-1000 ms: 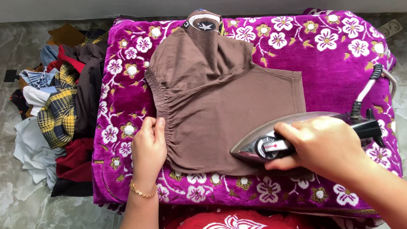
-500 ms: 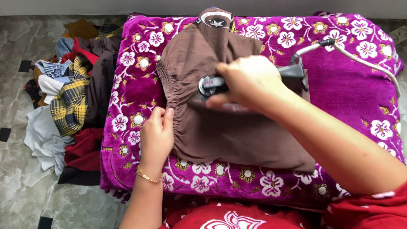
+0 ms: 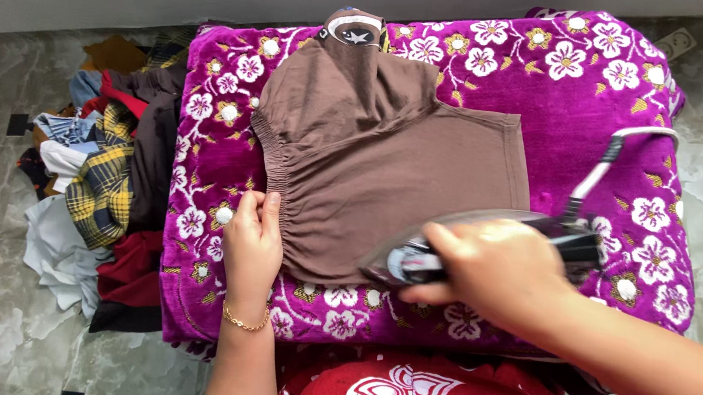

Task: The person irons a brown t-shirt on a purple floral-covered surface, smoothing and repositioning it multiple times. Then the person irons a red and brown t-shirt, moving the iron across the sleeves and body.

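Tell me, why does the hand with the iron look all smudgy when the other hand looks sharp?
In the head view, the right hand and the iron it grips are smeared by motion blur; the left hand, resting on the brown garment, is crisp, as are the purple flowered blanket and the clothes pile. Lighting is soft and even, with no glare.

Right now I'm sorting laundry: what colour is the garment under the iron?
Plain brown garment, clearest in the head view.
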